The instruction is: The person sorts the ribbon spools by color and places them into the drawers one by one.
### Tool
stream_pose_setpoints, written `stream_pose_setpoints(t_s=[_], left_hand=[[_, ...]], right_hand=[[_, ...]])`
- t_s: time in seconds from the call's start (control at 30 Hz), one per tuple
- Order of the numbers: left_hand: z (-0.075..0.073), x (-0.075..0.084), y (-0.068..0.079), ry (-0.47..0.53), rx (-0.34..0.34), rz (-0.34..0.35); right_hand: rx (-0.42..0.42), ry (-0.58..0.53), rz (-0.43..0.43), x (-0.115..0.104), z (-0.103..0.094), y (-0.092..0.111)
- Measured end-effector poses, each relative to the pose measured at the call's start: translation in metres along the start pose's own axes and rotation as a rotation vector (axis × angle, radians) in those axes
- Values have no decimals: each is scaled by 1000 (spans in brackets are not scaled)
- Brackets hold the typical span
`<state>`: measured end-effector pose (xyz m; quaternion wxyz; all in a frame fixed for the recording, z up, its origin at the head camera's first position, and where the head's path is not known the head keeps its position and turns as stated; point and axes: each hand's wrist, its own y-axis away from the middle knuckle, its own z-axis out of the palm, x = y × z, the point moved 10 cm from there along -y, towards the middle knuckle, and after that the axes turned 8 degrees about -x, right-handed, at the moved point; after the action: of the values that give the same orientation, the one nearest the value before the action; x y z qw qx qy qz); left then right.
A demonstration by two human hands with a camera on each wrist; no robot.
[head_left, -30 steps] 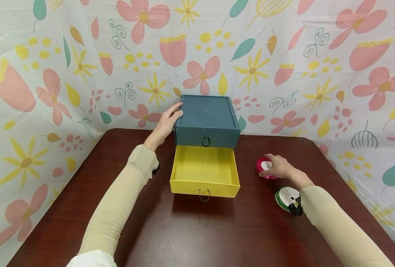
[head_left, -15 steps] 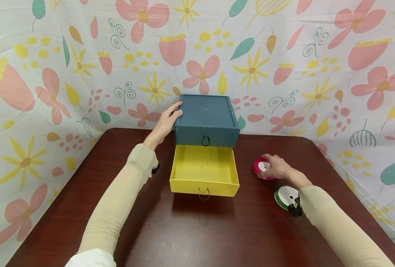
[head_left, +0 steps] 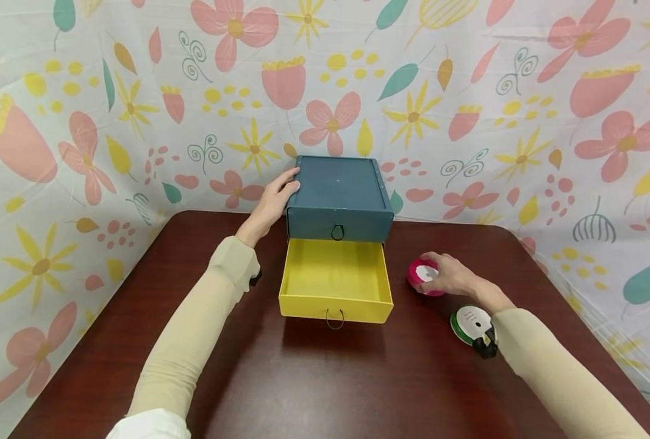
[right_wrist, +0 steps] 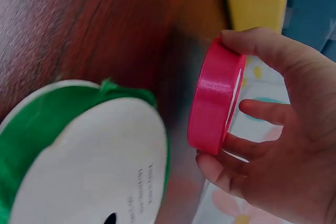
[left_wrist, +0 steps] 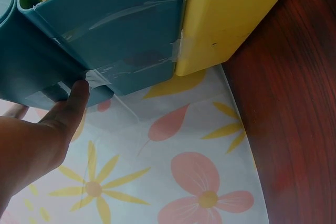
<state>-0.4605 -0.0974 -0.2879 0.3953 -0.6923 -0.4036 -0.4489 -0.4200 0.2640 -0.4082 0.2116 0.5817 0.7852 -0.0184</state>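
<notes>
My right hand (head_left: 451,277) holds a roll of bright pink ribbon (head_left: 414,275), right of the drawer unit. In the right wrist view, thumb and fingers span the rim of the pink ribbon roll (right_wrist: 216,98). With extended fingers, my left hand (head_left: 272,204) touches the upper left side of a dark blue drawer unit (head_left: 338,183). The left wrist view shows the left hand (left_wrist: 42,145) against its taped blue side. Below the unit's blue front, a yellow drawer (head_left: 336,309) with a dark loop handle is pulled out, its bare floor visible.
A white-sided spool of green ribbon (head_left: 470,321) lies near my right wrist, partly covered by the wrist camera. The reddish-brown table (head_left: 325,384) meets a flower-print cloth (head_left: 188,110) behind and at the sides.
My right hand has moved a little left with the pink ribbon roll, closer to the yellow drawer. The left hand keeps its place on the drawer unit.
</notes>
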Motion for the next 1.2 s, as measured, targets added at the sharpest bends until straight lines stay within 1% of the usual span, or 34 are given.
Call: stream_pose_setpoints(t_s=[0.23, 0.4, 0.6, 0.73, 0.93, 1.1, 1.2], left_hand=[[3, 0, 0, 17, -23, -20], [2, 1, -1, 9, -13, -9], [1, 2, -1, 5, -3, 12], [1, 2, 0, 2, 0, 11], [1, 1, 0, 13, -3, 13], [1, 2, 0, 19, -3, 20], [0, 3, 0, 4, 2, 24]], right_hand=[[22, 2, -23, -16, -7, 6], [49, 2, -46, -30, -16, 11], [80, 42, -86, -46, -25, 16], [98, 67, -108, -55, -30, 19], [93, 77, -121, -68, -36, 25], [113, 91, -175, -83, -43, 32], [126, 100, -212, -92, -47, 36]])
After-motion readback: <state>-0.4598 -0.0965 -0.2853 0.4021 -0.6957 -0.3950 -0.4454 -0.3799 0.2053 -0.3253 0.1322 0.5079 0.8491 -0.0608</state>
